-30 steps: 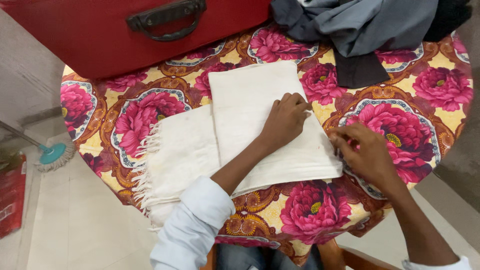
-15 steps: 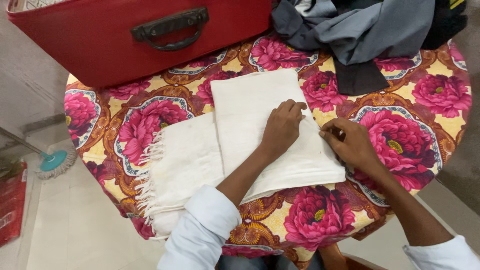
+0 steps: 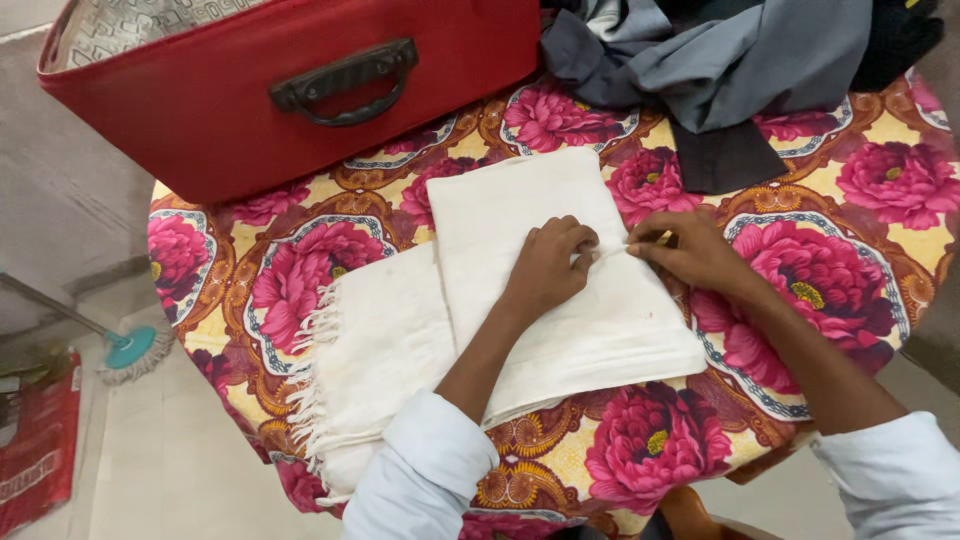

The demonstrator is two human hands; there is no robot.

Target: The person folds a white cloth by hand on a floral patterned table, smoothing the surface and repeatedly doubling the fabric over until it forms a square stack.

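A cream cloth (image 3: 520, 200) with a fringed end lies folded on a round table covered by a pink-flowered tablecloth (image 3: 850, 190). My left hand (image 3: 548, 268) presses on the upper fold, its fingers curled and pinching the cloth. My right hand (image 3: 683, 250) meets it at the fold's right edge and pinches that edge between thumb and fingers. The fringed lower layer (image 3: 350, 350) sticks out to the left, toward the table's edge.
An open red suitcase (image 3: 200, 110) with a dark handle (image 3: 345, 82) stands at the back left of the table. A heap of grey and black clothes (image 3: 730, 60) lies at the back right. A teal mop (image 3: 125, 350) rests on the tiled floor at left.
My right hand has moved up and left along the cloth's right edge until it meets my left hand. My left fingers have curled in. The view has shifted slightly.
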